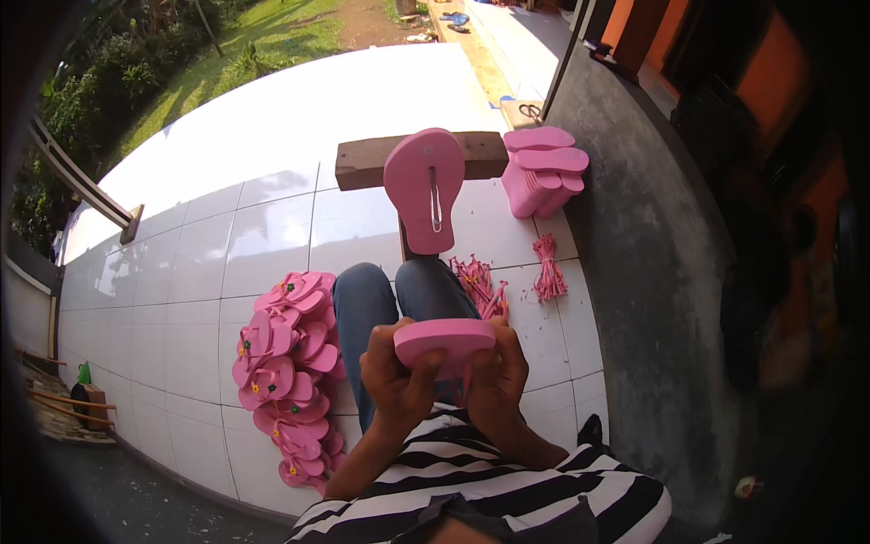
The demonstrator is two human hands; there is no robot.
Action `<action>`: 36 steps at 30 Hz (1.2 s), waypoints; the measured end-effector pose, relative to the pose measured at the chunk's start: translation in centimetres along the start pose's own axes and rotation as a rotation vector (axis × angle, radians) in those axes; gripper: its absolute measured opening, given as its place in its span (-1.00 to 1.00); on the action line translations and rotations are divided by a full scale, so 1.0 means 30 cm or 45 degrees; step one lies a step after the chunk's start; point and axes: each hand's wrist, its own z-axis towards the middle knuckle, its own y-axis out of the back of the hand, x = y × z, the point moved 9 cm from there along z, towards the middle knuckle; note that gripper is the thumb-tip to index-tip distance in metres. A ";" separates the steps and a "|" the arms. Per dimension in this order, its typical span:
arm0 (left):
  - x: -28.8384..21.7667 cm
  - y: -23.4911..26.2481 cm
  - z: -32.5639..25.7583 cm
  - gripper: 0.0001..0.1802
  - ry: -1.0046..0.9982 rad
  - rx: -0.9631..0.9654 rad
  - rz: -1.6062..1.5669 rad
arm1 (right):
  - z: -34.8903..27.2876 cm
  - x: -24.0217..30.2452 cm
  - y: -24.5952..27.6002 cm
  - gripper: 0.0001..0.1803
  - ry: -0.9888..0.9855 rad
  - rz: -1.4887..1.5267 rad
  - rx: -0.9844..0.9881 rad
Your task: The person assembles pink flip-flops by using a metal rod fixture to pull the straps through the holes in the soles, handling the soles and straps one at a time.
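Observation:
A pink flip-flop sole [444,334] is held up in front of my lap, its thick edge turned toward me. My left hand [397,374] grips its left side, and my right hand [498,370] grips the right, thumbs pressed on the near face. A pink strap seems to hang by my right thumb, but it is mostly hidden. Beyond my knees, another pink sole [422,172] rests against a wooden beam [361,163]. A slim metal tool [435,201] lies along that sole's face.
A heap of pink flip-flops with small flower trims [294,363] lies on the tiles left of my legs. Loose pink straps [480,286] and a tied strap bundle [548,270] sit to the right. Stacked pink soles [544,168] stand beside the grey wall [625,227]. Scissors [530,111] lie behind them.

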 end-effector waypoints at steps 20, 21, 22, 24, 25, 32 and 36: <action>0.420 0.173 -0.004 -0.66 0.753 -0.240 -0.396 | -0.148 -0.360 0.170 -0.54 -0.943 -0.311 0.490; 0.471 0.167 -0.015 -0.66 0.797 -0.209 -0.391 | -0.184 -0.408 0.203 -0.55 -1.043 -0.166 0.422; 0.512 0.150 -0.026 -0.67 0.855 -0.141 -0.358 | -0.213 -0.442 0.222 -0.55 -1.148 -0.016 0.352; 0.584 0.089 -0.054 -0.69 0.986 0.015 -0.297 | -0.236 -0.494 0.284 -0.60 -1.165 0.058 0.215; 0.580 0.048 -0.048 -0.71 0.993 0.117 -0.248 | -0.254 -0.545 0.325 -0.61 -1.152 0.073 0.161; 0.980 0.319 -0.157 -0.78 0.774 -0.272 0.074 | -0.404 -0.794 0.686 -0.64 -0.966 0.191 -0.550; 1.018 0.297 -0.245 -0.80 0.751 -0.160 0.646 | -0.597 -1.006 0.920 -0.68 -0.857 0.060 -0.895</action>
